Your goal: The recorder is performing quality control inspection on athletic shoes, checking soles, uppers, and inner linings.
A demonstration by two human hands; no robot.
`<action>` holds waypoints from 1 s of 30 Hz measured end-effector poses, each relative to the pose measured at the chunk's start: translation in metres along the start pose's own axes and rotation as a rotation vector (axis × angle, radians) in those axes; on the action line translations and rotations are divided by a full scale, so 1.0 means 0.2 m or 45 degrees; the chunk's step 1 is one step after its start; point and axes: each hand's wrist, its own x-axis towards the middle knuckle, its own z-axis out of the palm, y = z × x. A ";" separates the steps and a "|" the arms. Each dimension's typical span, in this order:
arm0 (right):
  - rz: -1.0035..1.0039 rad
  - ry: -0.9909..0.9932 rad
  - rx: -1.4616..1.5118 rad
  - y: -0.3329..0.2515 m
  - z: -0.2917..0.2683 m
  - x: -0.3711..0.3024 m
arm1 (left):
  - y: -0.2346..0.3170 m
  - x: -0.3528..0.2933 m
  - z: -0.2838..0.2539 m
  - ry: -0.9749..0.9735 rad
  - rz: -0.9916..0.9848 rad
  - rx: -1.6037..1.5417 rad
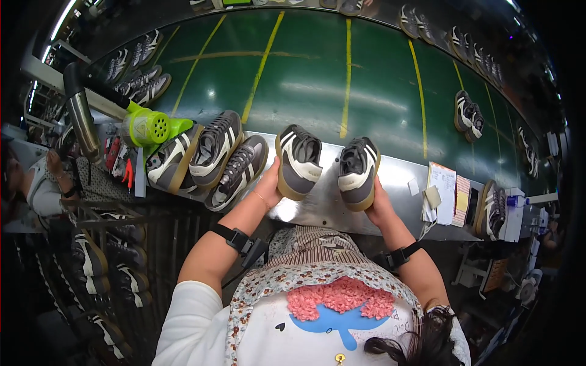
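Left grip (269, 185) partly behind shoe (298, 163)

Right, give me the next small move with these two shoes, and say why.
I'd probably bring the left-side shoe beside the right-side shoe, heels level, to compare them: the left hand and the right hand each hold one, both heels are on the near side, and a gap between them shows the metal ledge.

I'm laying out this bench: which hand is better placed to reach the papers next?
Probably the right hand: the papers lie on the metal bench to its right. The left hand is farther off, holding one shoe. The right hand holds the other shoe, so would need freeing first.
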 end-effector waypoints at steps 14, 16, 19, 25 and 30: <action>0.003 -0.020 0.524 -0.16 0.34 -0.10 | 0.05 -0.06 0.44 -0.142 -0.223 -0.442; 0.010 -0.023 0.537 -0.17 0.35 -0.12 | 0.05 -0.05 0.43 -0.197 -0.231 -0.460; 0.000 -0.047 0.540 -0.16 0.32 -0.10 | 0.04 -0.04 0.43 -0.188 -0.225 -0.427; 0.019 -0.027 0.462 -0.14 0.25 -0.10 | -0.01 -0.06 0.40 -0.283 -0.135 -0.296; -0.036 0.089 -0.634 0.08 -0.18 0.01 | -0.12 -0.04 0.15 0.073 -0.049 1.044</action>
